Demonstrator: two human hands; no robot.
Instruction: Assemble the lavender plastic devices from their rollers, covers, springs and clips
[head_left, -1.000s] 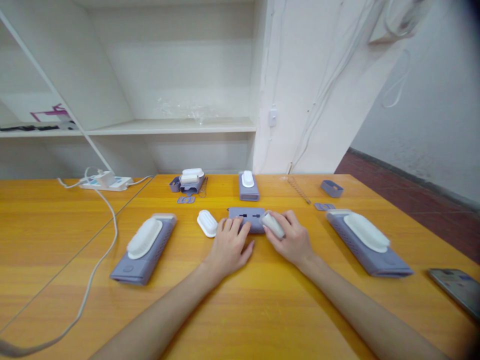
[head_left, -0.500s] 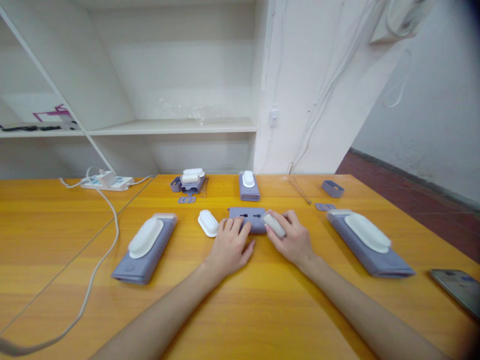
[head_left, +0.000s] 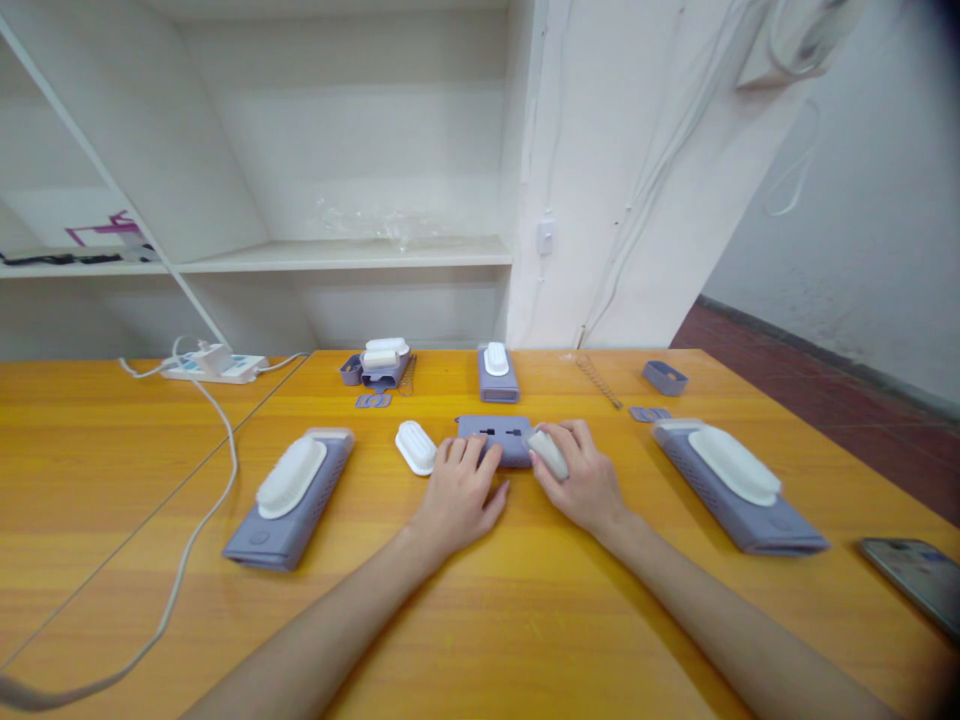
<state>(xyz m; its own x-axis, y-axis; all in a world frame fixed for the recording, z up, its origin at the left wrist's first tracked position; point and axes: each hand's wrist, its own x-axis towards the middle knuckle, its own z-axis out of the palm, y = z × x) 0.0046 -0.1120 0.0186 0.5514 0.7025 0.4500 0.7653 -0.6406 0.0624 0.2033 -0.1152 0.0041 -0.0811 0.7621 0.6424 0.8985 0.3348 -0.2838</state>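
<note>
A purple plastic case (head_left: 491, 428) with two dark slots lies on the table in front of me. My left hand (head_left: 461, 500) rests at its near left edge, fingers spread and touching it, thumb apart. In my right hand (head_left: 585, 485) is a small whitish block (head_left: 550, 455), pinched between thumb and fingers at the case's right end. To the left of the case lies a white ribbed oval piece (head_left: 415, 447), close to my left fingers. Part of the case's near side is hidden behind my left fingers.
Purple cases with white oval pieces on top stand left (head_left: 292, 500), right (head_left: 739, 485) and behind (head_left: 498, 375). Further back are a coil spring (head_left: 598, 382), a small purple tray (head_left: 665, 378) and a power strip (head_left: 214, 363). A phone (head_left: 911, 575) lies far right.
</note>
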